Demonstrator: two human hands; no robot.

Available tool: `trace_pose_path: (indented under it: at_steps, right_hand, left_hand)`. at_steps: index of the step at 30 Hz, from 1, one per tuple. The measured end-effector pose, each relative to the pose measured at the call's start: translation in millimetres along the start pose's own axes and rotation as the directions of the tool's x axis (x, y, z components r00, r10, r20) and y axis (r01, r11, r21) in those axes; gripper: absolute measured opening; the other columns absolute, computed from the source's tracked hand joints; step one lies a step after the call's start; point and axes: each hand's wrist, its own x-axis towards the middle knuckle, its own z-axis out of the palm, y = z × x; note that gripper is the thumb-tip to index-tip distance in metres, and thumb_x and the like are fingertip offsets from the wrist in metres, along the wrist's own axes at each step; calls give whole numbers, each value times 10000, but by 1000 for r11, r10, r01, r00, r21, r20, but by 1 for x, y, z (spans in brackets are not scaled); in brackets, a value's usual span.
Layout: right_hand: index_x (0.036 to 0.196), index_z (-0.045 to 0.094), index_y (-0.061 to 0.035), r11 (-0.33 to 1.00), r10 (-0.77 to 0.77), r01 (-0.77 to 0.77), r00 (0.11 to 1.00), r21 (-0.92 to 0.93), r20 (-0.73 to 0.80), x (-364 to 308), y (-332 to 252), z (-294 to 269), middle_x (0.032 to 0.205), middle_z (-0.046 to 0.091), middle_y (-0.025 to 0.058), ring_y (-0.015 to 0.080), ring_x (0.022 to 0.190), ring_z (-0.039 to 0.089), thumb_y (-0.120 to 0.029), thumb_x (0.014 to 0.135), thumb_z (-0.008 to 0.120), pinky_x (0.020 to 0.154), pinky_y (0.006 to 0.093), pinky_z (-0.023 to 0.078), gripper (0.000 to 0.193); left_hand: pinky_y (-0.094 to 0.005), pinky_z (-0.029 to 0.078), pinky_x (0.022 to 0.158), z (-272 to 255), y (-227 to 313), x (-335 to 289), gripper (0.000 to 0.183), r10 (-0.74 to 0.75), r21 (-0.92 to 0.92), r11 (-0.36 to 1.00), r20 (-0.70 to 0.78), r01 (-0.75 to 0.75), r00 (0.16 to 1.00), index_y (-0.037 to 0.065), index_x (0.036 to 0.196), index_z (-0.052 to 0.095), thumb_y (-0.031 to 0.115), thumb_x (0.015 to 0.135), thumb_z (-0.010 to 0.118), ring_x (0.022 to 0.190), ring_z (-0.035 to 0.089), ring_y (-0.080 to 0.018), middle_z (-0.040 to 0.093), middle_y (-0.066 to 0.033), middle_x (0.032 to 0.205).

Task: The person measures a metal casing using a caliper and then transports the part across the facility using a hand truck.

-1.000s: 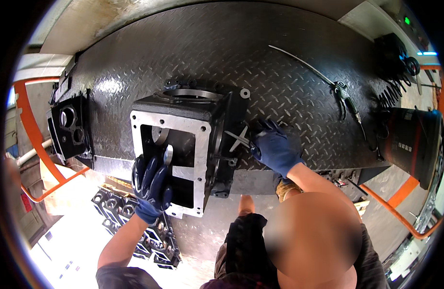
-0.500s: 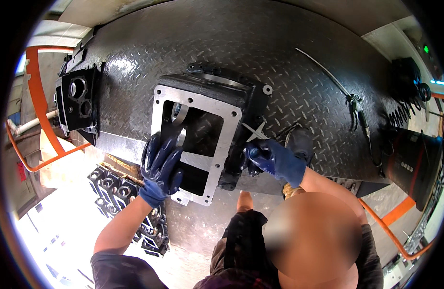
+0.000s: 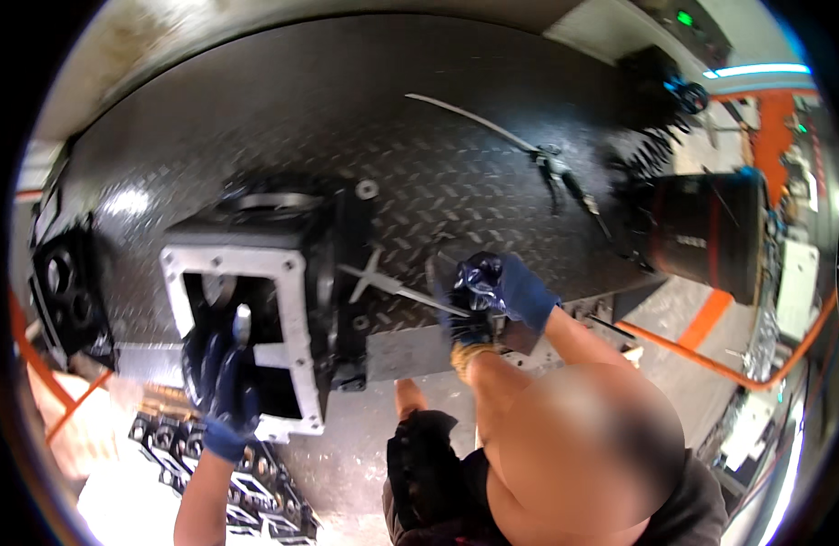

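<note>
A black metal housing (image 3: pixel 288 223) with a bright machined rectangular frame face stands on the table at the left. My left hand (image 3: pixel 221 387), in a dark blue coated glove, lies over the left side of this frame, its fingers stretched across the opening. Right of the housing, a silver cross-shaped tool like a caliper (image 3: pixel 379 280) lies with its long bar pointing right. Beyond the bar's end my right hand (image 3: pixel 501 284), gloved likewise, has its fingers curled together; whatever they hold is hidden. Just under it, a bare limb with a tan cuff (image 3: pixel 465 357) and dark covering partly overlaps the bar's end.
An air gun with a long thin nozzle (image 3: pixel 556 164) lies toward the back right. A black drum-like container (image 3: pixel 706 232) stands at the right, near an orange rail (image 3: pixel 692 350). Another black casting (image 3: pixel 69 287) is at the left edge; several castings (image 3: pixel 247 478) sit below left.
The view has swung right, so the housing and air gun appear further left. My right hand has moved right, away from the housing and the caliper-like tool. My left hand stays on the frame.
</note>
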Motion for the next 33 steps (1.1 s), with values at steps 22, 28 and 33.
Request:
trace_pose_path:
  at_steps: [22,28,33]
  right_hand:
    - [1142,713,-113,859,-500,478,861,-185,-91,-10,-143,-3,912,724,141,323,742,685,-126,852,682,733,380,540,292]
    - [1096,723,-54,766,-618,642,751,-38,230,24,-243,34,993,740,136,250,863,728,-149,855,671,733,325,536,264]
    - [1134,689,-115,494,-751,771,611,-402,249,46,-243,56,913,719,130,296,789,699,-137,826,668,720,371,535,310]
  left_hand:
    - [-618,341,1090,-3,13,17,437,-6,118,993,-29,10,1000,45,1224,642,301,880,559,1280,469,-498,585,-219,1331]
    - [-592,371,1083,-7,9,13,458,-36,81,996,-29,38,999,58,1206,675,270,804,613,1297,474,-483,596,-193,1333]
    - [-566,367,1097,-10,7,7,549,-25,78,997,-40,28,999,98,1295,625,271,774,642,1338,457,-448,550,-153,1407]
